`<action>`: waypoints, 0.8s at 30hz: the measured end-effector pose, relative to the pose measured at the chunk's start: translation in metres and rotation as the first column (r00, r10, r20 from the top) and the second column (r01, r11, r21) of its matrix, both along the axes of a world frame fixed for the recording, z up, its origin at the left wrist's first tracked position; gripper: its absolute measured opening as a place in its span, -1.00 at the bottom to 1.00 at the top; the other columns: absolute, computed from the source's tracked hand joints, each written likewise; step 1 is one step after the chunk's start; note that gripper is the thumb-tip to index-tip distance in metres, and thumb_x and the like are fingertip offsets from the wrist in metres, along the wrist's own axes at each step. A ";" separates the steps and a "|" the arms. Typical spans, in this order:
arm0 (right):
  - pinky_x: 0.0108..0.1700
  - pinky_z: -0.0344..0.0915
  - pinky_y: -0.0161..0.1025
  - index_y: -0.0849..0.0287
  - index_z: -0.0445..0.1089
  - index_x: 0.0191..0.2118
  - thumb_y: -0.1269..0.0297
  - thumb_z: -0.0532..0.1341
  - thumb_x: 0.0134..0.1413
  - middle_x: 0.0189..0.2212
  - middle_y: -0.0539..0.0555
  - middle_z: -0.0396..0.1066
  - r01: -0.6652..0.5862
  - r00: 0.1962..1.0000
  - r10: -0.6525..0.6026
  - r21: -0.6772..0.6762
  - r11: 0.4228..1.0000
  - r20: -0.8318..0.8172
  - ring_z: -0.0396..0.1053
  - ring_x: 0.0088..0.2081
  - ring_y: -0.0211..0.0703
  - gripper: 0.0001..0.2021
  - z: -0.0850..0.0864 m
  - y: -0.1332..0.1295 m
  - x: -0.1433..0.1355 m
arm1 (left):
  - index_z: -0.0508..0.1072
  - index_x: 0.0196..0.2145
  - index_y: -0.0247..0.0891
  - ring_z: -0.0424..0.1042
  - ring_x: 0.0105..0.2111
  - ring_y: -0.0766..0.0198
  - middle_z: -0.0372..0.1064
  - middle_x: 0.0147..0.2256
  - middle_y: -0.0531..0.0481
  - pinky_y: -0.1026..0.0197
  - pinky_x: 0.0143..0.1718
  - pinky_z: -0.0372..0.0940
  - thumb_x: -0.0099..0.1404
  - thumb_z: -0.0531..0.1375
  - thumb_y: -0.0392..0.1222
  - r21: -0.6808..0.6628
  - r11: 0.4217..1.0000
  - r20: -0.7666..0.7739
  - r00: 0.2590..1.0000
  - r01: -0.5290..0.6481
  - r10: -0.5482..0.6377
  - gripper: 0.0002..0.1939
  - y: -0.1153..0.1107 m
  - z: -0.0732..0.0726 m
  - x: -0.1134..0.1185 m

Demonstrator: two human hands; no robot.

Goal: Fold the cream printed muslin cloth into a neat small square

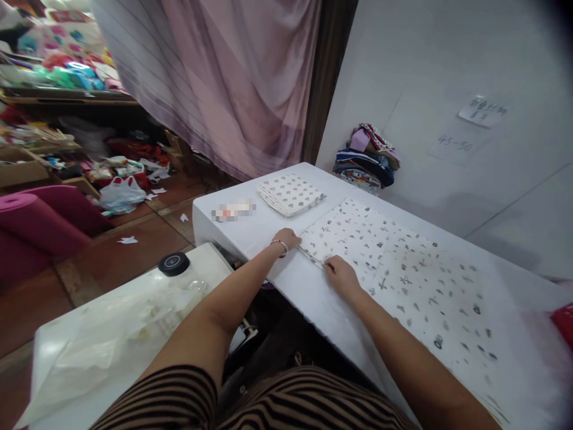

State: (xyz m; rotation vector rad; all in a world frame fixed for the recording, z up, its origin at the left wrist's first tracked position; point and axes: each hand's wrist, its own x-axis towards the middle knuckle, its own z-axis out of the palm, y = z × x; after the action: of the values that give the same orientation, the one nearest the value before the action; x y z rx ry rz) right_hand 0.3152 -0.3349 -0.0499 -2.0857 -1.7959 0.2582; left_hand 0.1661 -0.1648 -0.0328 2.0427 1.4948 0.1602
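Observation:
A large white cloth with small dark and green prints lies spread over the white-covered table. At its near left corner my left hand, with a bracelet at the wrist, has its fingers closed on the edge. Farther right along the same edge, my right hand pinches the cloth too. Beyond my left hand rests a folded white cloth with a green pattern. A small blurred item sits at the table's left end.
A white side table at lower left bears clear plastic bags and a round black object. Folded clothes are stacked by the wall. A pink curtain hangs behind; pink rolls and bags lie on the floor.

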 end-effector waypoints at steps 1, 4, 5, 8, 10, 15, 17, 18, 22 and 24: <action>-0.22 0.12 -0.35 0.14 0.38 -0.31 0.32 0.00 0.17 -0.29 0.03 0.36 -0.008 1.000 0.008 -0.010 1.000 0.023 0.27 -0.24 -0.25 -0.79 0.001 0.000 -0.001 | 0.46 -0.38 -0.25 0.44 -0.31 0.22 0.47 -0.31 -0.07 0.30 -0.36 0.29 0.09 0.18 -0.05 0.007 1.000 -0.007 1.000 0.005 -0.005 -0.78 0.000 -0.001 -0.001; -0.21 0.12 -0.35 0.14 0.37 -0.28 0.32 0.01 0.17 -0.26 0.04 0.35 -0.019 0.997 0.022 -0.042 0.999 0.074 0.27 -0.21 -0.25 -0.80 0.004 -0.001 -0.003 | 0.45 -0.33 -0.23 0.44 -0.31 0.21 0.47 -0.30 -0.08 0.29 -0.36 0.30 0.10 0.16 -0.04 0.019 1.000 -0.027 0.999 0.018 -0.017 -0.76 -0.003 -0.002 -0.003; -0.22 0.13 -0.36 0.13 0.37 -0.27 0.32 0.01 0.17 -0.25 0.03 0.34 -0.019 0.996 0.023 -0.049 0.999 0.083 0.27 -0.20 -0.25 -0.81 0.005 -0.001 -0.004 | 0.45 -0.32 -0.23 0.44 -0.31 0.21 0.47 -0.29 -0.09 0.28 -0.36 0.30 0.10 0.16 -0.04 0.023 0.999 -0.033 0.999 0.023 -0.022 -0.75 -0.003 -0.001 -0.003; -0.22 0.13 -0.36 0.13 0.37 -0.25 0.32 0.01 0.17 -0.25 0.02 0.34 -0.018 0.995 0.023 -0.056 0.998 0.092 0.27 -0.20 -0.26 -0.81 0.006 -0.002 -0.005 | 0.46 -0.30 -0.21 0.44 -0.28 0.18 0.47 -0.26 -0.10 0.26 -0.35 0.31 0.10 0.15 -0.05 0.038 0.998 -0.056 0.998 0.044 -0.041 -0.76 -0.005 0.001 -0.001; -0.23 0.12 -0.36 0.12 0.37 -0.24 0.30 0.02 0.17 -0.26 0.02 0.34 -0.017 0.996 0.022 -0.056 0.998 0.087 0.27 -0.21 -0.26 -0.81 0.006 -0.002 -0.005 | 0.46 -0.32 -0.22 0.45 -0.28 0.15 0.46 -0.25 -0.11 0.23 -0.33 0.31 0.08 0.16 -0.08 0.045 0.997 -0.076 0.995 0.065 -0.062 -0.77 -0.004 0.003 0.001; -0.22 0.12 -0.35 0.13 0.36 -0.26 0.25 0.02 0.17 -0.29 0.01 0.34 -0.012 0.998 0.015 -0.047 0.999 0.058 0.27 -0.21 -0.26 -0.81 0.006 -0.002 -0.005 | 0.47 -0.34 -0.27 0.43 -0.23 0.09 0.45 -0.23 -0.18 0.18 -0.28 0.32 0.02 0.20 -0.18 0.050 0.992 -0.118 0.987 0.120 -0.113 -0.79 -0.003 0.009 0.007; -0.22 0.11 -0.35 0.13 0.37 -0.26 0.26 0.02 0.16 -0.29 0.01 0.33 -0.013 0.999 0.015 -0.044 0.999 0.044 0.27 -0.21 -0.26 -0.81 0.005 -0.002 -0.004 | 0.47 -0.33 -0.29 0.44 -0.26 0.09 0.45 -0.23 -0.21 0.19 -0.32 0.33 0.01 0.20 -0.19 0.030 0.991 -0.117 0.985 0.128 -0.124 -0.77 -0.003 0.012 0.008; -0.21 0.12 -0.35 0.13 0.37 -0.26 0.26 0.02 0.16 -0.29 0.01 0.33 -0.013 0.999 0.015 -0.042 0.999 0.038 0.27 -0.22 -0.25 -0.81 0.005 -0.002 -0.004 | 0.47 -0.33 -0.30 0.44 -0.30 0.10 0.45 -0.24 -0.21 0.19 -0.36 0.33 0.01 0.20 -0.19 0.014 0.992 -0.112 0.986 0.129 -0.127 -0.77 -0.002 0.014 0.009; -0.20 0.13 -0.35 0.12 0.34 -0.15 0.26 0.03 0.16 -0.25 0.01 0.33 -0.005 0.999 0.006 -0.031 0.999 0.033 0.27 -0.21 -0.25 -0.79 0.002 -0.002 -0.003 | 0.46 -0.35 -0.31 0.43 -0.45 0.20 0.48 -0.33 -0.17 0.23 -0.47 0.31 0.04 0.17 -0.14 -0.059 0.992 -0.071 0.990 0.114 -0.118 -0.78 0.002 0.021 0.009; -0.19 0.13 -0.34 0.11 0.32 -0.10 0.22 0.04 0.17 -0.21 0.02 0.32 -0.004 0.998 0.006 -0.033 0.999 0.055 0.27 -0.19 -0.24 -0.77 0.003 -0.002 -0.003 | 0.46 -0.36 -0.29 0.41 -0.49 0.27 0.48 -0.40 -0.11 0.27 -0.49 0.30 0.08 0.14 -0.13 -0.094 0.990 -0.047 0.993 0.105 -0.110 -0.79 0.004 0.021 0.009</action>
State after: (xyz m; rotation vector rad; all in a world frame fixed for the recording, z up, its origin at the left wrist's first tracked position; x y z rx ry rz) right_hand 0.3124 -0.3368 -0.0474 -2.1308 -1.8413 0.2351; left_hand 0.1754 -0.1607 -0.0120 2.0620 1.3924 -0.0040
